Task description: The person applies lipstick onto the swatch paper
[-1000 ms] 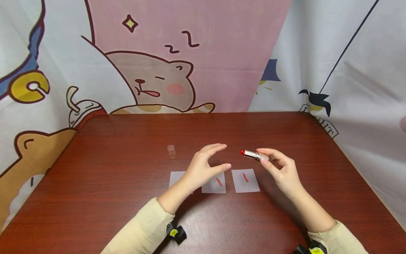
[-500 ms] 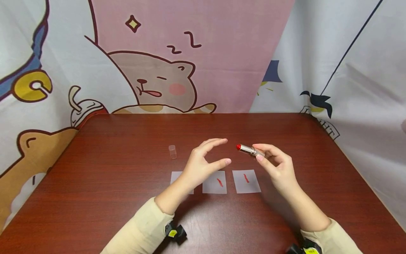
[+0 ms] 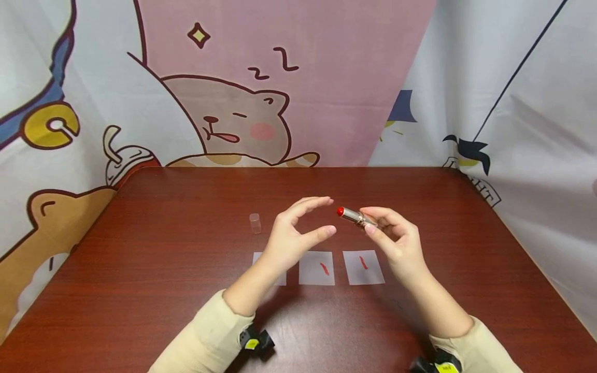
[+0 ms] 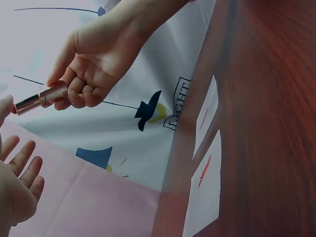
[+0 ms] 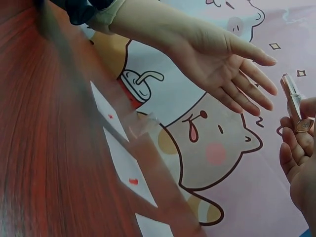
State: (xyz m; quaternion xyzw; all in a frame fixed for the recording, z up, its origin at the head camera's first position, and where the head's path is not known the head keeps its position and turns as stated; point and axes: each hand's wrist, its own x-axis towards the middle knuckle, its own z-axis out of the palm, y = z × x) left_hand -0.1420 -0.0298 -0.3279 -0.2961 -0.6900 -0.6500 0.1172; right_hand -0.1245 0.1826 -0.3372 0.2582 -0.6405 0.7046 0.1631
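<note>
My right hand [image 3: 401, 246] pinches a lipstick [image 3: 353, 215] by its base between thumb and fingers, above the table. The red tip points left toward my left hand [image 3: 289, 238]. That hand holds nothing; its thumb and fingers are spread apart, just short of the tip. In the left wrist view the lipstick [image 4: 32, 102] has a shiny metallic tube. Below the hands lie three white paper squares in a row. The right paper [image 3: 356, 277] and the middle paper [image 3: 310, 277] each bear a red streak. My left forearm partly covers the left paper [image 3: 281, 280] in the head view.
A small clear cap [image 3: 255, 223] stands on the brown table [image 3: 186, 207], behind the left paper. A cloth backdrop [image 3: 336, 77] with cartoon animals hangs around the table's back and sides. In the right wrist view, the left paper [image 5: 103, 106] shows a small red mark.
My right hand has moved left and slightly up with the lipstick, so its tip is closer to my left hand. My left hand has risen slightly and shifted left.
</note>
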